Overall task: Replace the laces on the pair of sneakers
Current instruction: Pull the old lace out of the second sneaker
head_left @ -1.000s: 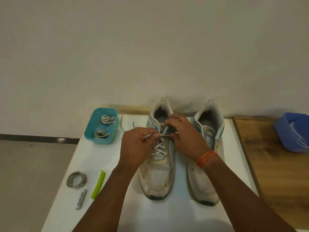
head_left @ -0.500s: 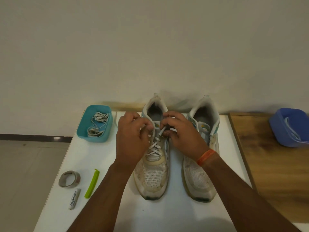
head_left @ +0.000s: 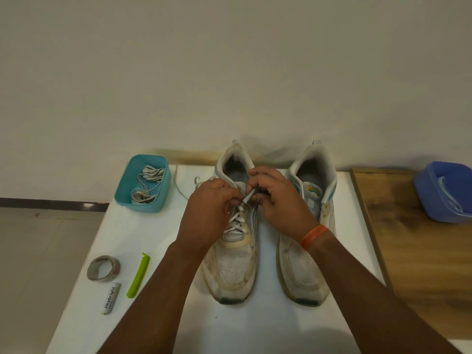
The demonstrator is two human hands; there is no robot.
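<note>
On the white tabletop (head_left: 255, 328), a tape roll (head_left: 103, 268), a small tube (head_left: 110, 298) and a green clip (head_left: 138, 275) lie at the left, with a teal tub (head_left: 143, 183) of old laces behind them. The left hand (head_left: 207, 213) curls over the left sneaker (head_left: 233, 254), fingers pinching the white lace (head_left: 236, 221). The right hand (head_left: 278, 200) pinches the lace tip (head_left: 249, 198). The right sneaker (head_left: 306, 251) stands just beside, unlaced. A blue tub (head_left: 444, 192) sits on wood far right.

One head-worn camera looks forward and down from close above the counter (head_left: 153, 315), facing the wall (head_left: 229, 72) at 12 o'clock; forearms enter from 6 o'clock, near the lens
</note>
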